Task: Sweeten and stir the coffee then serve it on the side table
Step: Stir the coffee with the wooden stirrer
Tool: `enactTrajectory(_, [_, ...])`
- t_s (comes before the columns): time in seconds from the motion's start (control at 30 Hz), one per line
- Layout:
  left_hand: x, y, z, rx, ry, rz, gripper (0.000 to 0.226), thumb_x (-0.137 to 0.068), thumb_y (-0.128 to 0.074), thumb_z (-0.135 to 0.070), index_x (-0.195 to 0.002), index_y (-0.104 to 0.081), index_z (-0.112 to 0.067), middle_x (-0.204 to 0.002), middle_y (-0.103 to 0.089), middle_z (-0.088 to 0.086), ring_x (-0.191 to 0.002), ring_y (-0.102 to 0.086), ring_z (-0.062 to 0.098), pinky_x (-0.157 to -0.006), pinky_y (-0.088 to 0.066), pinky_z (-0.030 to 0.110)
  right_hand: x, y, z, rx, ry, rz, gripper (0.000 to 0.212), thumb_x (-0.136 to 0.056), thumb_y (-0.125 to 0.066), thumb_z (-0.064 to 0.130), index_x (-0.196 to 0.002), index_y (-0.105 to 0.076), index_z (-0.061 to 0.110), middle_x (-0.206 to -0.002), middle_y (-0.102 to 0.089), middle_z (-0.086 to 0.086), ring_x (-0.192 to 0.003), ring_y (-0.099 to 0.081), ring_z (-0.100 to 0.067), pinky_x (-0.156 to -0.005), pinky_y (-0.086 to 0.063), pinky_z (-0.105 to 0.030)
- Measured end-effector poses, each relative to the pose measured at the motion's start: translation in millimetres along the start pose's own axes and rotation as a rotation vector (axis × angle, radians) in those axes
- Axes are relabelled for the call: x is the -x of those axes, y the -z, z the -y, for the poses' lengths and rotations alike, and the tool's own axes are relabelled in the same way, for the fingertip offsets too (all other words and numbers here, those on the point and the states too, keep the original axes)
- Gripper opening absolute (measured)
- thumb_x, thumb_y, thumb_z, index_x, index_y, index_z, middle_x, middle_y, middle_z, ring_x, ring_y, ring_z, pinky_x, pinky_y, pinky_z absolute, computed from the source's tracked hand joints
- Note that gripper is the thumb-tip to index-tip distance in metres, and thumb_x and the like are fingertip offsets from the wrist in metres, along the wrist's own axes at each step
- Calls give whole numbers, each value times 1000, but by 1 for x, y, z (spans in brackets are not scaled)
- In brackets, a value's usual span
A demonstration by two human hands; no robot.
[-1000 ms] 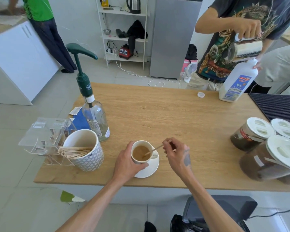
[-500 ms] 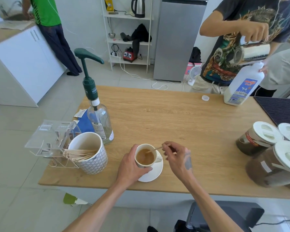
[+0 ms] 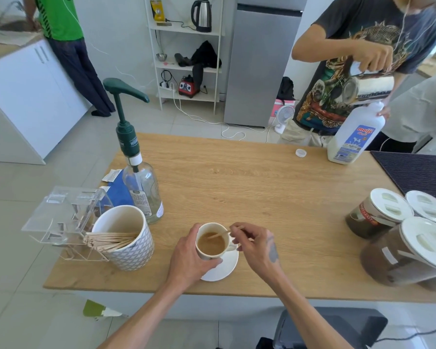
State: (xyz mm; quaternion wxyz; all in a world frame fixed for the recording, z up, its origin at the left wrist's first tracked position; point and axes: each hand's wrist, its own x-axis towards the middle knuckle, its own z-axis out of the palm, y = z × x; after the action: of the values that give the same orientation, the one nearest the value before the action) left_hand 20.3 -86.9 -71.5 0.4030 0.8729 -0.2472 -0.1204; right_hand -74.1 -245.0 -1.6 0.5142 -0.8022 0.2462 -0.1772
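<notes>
Here, the lines run from the left of the counter to the right.

Stick holder [image 3: 126, 238]: a patterned mug of spare wooden sticks, well to the left of the left fingers; nothing more is needed from it.

Pump bottle [image 3: 142, 190]: upright, beyond and to the left of the left fingers, apart from the cup. Whether syrup has already gone in cannot be told.

Left hand [image 3: 189, 258]: fingers wrapped around the near left wall of the cup, thumb on the near side, clamped on it. This grip should stay firm and low so the cup does not turn or slide on the saucer.

Cup [image 3: 213, 241]: sits on the saucer [image 3: 222, 269] near the counter's front edge, between the two hands. The milky coffee stands a little below the rim.

Stick [image 3: 219, 234]: slants down from the right fingertips into the coffee, its tip under the surface toward the far left of the cup.

Right hand [image 3: 254, 245]: thumb and forefinger pinched together on the stick's upper end, the other fingers loosely curled just to the right of the cup's handle.

Step in hand: stirring, by the look of it.

Doing it well: small, slow circles from the wrist, with the tip kept low and off the wall. The level leaves little margin, so a fast sweep could slop coffee onto the saucer.

After: the person should lift the stick straight up and let it drip over the cup. The side table is not in view.
</notes>
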Motion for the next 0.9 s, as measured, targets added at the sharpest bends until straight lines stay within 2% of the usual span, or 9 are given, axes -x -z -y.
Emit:
enactTrajectory(0.1, [0,-1,0,3,3,0,90,-52,-85,-58,-129,-42,-42,-109,-64,-20,-100,-58,13,-79,-52,32,3,9,-4,-18,-41,31,17,-92,-69,12,-80,-77,21,-69,-76,3,-64,-72,-11,-57,-60,-31])
enactTrajectory(0.27, [-1,-2,1,-8,27,4,90,-51,-85,-60,-129,-43,-41,-110,-64,-20,-102,-58,12,-78,-50,31,-6,12,-10,9,-33,-118,17,-92,-69,17,-80,-75,27,-68,-76,6,-62,-72,-11,-57,-61,-43])
enactTrajectory(0.33, [0,-2,1,-12,22,-2,92,-53,-86,-58,-132,-41,-39,-111,-60,-22,-101,-54,11,-78,-46,30,-4,3,-6,9,-6,-64,16,-92,-69,18,-81,-76,27,-72,-77,6,-64,-73,-10,-59,-62,-42])
enactTrajectory(0.4, [0,-1,0,-3,9,-4,94,-56,-87,-54,-134,-39,-38,-110,-56,-23,-100,-50,9,-78,-42,28,2,1,-4,0,-6,13,13,-92,-69,15,-84,-79,18,-76,-78,4,-66,-74,-10,-59,-62,-38])
enactTrajectory(0.5, [1,0,-1,4,11,2,90,-54,-86,-55,-130,-41,-39,-108,-60,-21,-100,-55,12,-77,-46,29,3,12,-8,-27,-56,19,14,-92,-68,12,-83,-79,12,-73,-78,0,-64,-73,-12,-58,-61,-36])
enactTrajectory(0.63, [1,2,-3,-2,23,13,89,-54,-85,-57,-129,-42,-39,-109,-61,-21,-101,-56,12,-76,-45,28,-4,13,-12,-4,-50,-129,19,-93,-68,15,-80,-75,27,-70,-76,2,-63,-72,-11,-59,-62,-42])
enactTrajectory(0.73, [2,3,-5,-6,9,10,87,-56,-86,-54,-129,-41,-37,-107,-57,-23,-99,-53,12,-76,-42,27,1,-1,-6,-9,-1,-45,26,-92,-69,14,-80,-72,37,-72,-77,3,-65,-73,-10,-58,-62,-38])
enactTrajectory(0.83, [3,4,-5,-11,12,9,89,-56,-87,-54,-131,-42,-34,-106,-57,-20,-100,-53,12,-77,-43,28,6,4,-9,-36,-43,28,15,-92,-68,12,-84,-79,20,-74,-78,-1,-67,-73,-12,-58,-61,-33])
enactTrajectory(0.9, [3,4,-6,-18,20,6,91,-55,-86,-56,-131,-42,-34,-109,-60,-18,-102,-55,13,-79,-47,31,4,12,-16,-46,-80,-22,14,-93,-67,11,-84,-78,13,-72,-77,-3,-64,-72,-12,-58,-60,-32])
